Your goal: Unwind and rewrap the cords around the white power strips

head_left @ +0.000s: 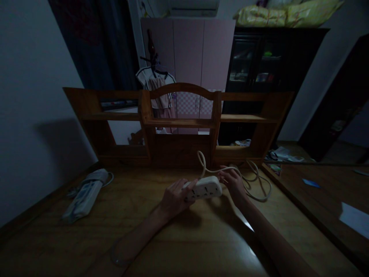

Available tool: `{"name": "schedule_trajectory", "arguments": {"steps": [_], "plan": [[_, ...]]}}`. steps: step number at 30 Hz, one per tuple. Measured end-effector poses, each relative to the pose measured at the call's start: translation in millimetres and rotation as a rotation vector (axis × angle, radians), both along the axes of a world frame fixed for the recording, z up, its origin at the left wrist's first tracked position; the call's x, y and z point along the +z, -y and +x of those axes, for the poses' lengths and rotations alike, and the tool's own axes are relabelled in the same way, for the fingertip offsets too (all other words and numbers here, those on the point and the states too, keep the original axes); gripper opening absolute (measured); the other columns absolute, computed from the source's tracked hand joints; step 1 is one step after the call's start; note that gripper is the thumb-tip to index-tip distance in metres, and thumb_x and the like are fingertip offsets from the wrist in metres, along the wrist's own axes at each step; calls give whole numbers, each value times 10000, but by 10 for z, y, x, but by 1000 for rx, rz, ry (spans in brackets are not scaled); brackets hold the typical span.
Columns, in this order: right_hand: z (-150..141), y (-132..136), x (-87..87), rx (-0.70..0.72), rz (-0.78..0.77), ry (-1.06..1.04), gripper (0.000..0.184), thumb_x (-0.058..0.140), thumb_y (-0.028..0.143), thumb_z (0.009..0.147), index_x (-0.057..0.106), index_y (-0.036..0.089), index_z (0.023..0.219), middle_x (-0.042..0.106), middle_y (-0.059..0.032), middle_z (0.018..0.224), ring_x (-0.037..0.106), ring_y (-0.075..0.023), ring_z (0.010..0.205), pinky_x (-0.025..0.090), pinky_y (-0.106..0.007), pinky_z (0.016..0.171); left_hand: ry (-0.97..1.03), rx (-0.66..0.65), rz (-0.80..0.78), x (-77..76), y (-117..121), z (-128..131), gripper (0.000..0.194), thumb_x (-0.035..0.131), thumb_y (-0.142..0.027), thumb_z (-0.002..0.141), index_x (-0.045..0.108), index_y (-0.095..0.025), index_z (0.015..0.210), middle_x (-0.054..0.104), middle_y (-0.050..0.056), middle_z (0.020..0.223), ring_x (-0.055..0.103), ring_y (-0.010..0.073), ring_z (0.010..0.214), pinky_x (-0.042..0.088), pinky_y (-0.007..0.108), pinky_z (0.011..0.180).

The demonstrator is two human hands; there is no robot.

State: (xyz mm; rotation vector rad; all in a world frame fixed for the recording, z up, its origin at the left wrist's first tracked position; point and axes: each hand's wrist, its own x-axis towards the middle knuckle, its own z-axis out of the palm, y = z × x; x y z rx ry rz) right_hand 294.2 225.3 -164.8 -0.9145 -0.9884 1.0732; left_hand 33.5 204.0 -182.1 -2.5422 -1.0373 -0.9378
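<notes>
A white power strip (206, 187) is held above the wooden desk, tilted with its socket face toward me. My left hand (175, 196) is wrapped round its left end. Its pale cord (265, 198) makes a small loop behind the strip, passes by my right hand (233, 184) and lies in loose coils on the desk to the right. The fingers of my right hand are bent together on the cord, close to the strip's right end; the exact grip is dim.
Another power strip (86, 198), its cord wound round one end, lies on the desk at left. A wooden shelf unit (180, 123) stands along the back edge. To the right, a lower brown surface (325, 200) holds a white paper (356, 218) and a blue card (310, 183).
</notes>
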Motion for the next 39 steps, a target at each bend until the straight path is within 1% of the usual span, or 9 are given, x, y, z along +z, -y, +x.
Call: {"name": "schedule_trajectory", "arguments": {"steps": [5, 9, 14, 17, 20, 23, 28, 33, 39], "plan": [[76, -64, -56, -31, 4, -31, 446, 800, 332, 636, 654, 215, 1040, 609, -13, 895, 564, -147, 776, 475, -267, 685, -13, 11, -24, -8, 26, 15, 772, 643, -294, 758, 257, -310, 1427, 531, 89, 1128, 546, 260, 979, 478, 384, 805], [64, -85, -99, -23, -30, 12, 486, 828, 359, 597, 657, 196, 1022, 637, -28, 892, 588, -165, 801, 466, -259, 661, -27, -4, -22, -5, 34, 24, 747, 630, -328, 778, 263, -311, 1428, 529, 86, 1128, 547, 255, 977, 476, 381, 809], [24, -55, -94, -28, -27, 116, 444, 809, 423, 628, 666, 158, 955, 643, -29, 796, 586, -153, 690, 448, -246, 584, -18, 23, -24, -2, 26, 24, 763, 628, -309, 770, 256, -307, 1436, 537, 86, 1120, 551, 255, 981, 477, 375, 818], [19, -33, -75, -62, -103, 190, 422, 767, 494, 663, 665, 140, 869, 538, 24, 566, 478, -105, 466, 339, -213, 423, -1, 48, -20, 2, 28, 22, 766, 629, -335, 778, 245, -312, 1441, 536, 88, 1125, 551, 262, 988, 477, 378, 815], [29, -22, -56, -76, -120, 186, 417, 730, 548, 678, 633, 149, 754, 360, 82, 446, 335, -77, 361, 261, -216, 362, 43, 64, -28, 18, 37, 21, 773, 633, -363, 791, 224, -320, 1446, 536, 83, 1127, 551, 259, 987, 474, 373, 812], [38, -16, -32, -79, -103, 116, 412, 735, 543, 667, 578, 162, 661, 288, 96, 451, 284, -70, 367, 303, -227, 373, 104, 93, -48, 41, 47, 24, 773, 635, -353, 798, 217, -323, 1448, 544, 75, 1121, 554, 245, 976, 472, 355, 810], [29, -23, -25, -73, -124, 57, 386, 724, 517, 679, 548, 174, 647, 228, 107, 452, 227, -64, 369, 314, -231, 384, 180, 156, -97, 56, 42, 30, 794, 656, -348, 784, 223, -320, 1449, 551, 57, 1125, 561, 233, 961, 474, 348, 805], [69, -87, -113, -124, -123, 109, 423, 734, 501, 659, 476, 189, 536, 287, 83, 442, 290, -72, 368, 298, -228, 380, 207, 182, -107, 72, -6, 17, 786, 674, -316, 768, 259, -326, 1435, 559, 50, 1122, 560, 237, 986, 472, 359, 835], [325, -192, -183, -276, -44, 94, 359, 677, 505, 712, 645, 149, 684, 296, 85, 426, 302, -79, 384, 328, -220, 406, 315, 308, -134, 116, -65, -41, 806, 682, -289, 759, 246, -345, 1434, 558, 37, 1153, 580, 231, 982, 489, 352, 814]]}}
